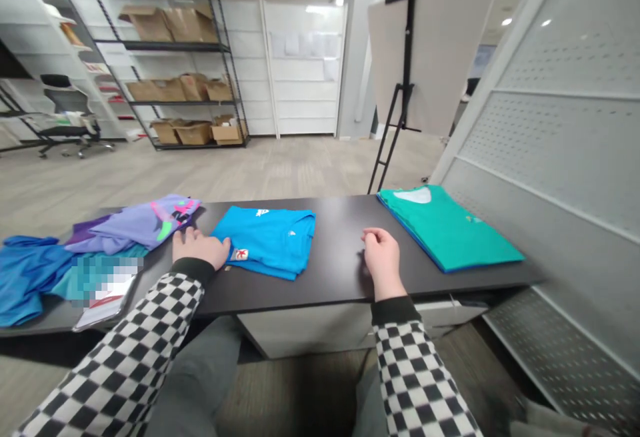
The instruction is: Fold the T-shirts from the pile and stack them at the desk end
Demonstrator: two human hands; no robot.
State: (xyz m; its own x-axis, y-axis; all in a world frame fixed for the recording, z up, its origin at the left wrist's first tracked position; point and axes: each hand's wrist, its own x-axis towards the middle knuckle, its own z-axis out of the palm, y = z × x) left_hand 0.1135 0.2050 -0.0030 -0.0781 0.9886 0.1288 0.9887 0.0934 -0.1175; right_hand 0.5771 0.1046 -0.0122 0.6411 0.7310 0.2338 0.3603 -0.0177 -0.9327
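Observation:
A bright blue T-shirt (273, 240), folded into a rectangle with white prints and a small red-and-white tag, lies mid-table. At its left edge is my left hand (200, 248), fingers spread, its thumb at the fabric. Whether the thumb presses on the cloth or only rests beside it, I cannot tell. My right hand (381, 253) is over the dark table (337, 237), right of the blue T-shirt and apart from it, fingers curled in and nothing visible in them. Further right lies a flat stack of folded shirts with a green shirt (450, 227) on top and blue beneath.
Loose clothes heap up on the left: a lavender garment (133, 227), a blue garment (27, 277) and a teal one. A flat, pale-screened device (107, 303) lies by the front edge. A perforated panel (560, 117) borders the right; an easel (405, 83) stands beyond.

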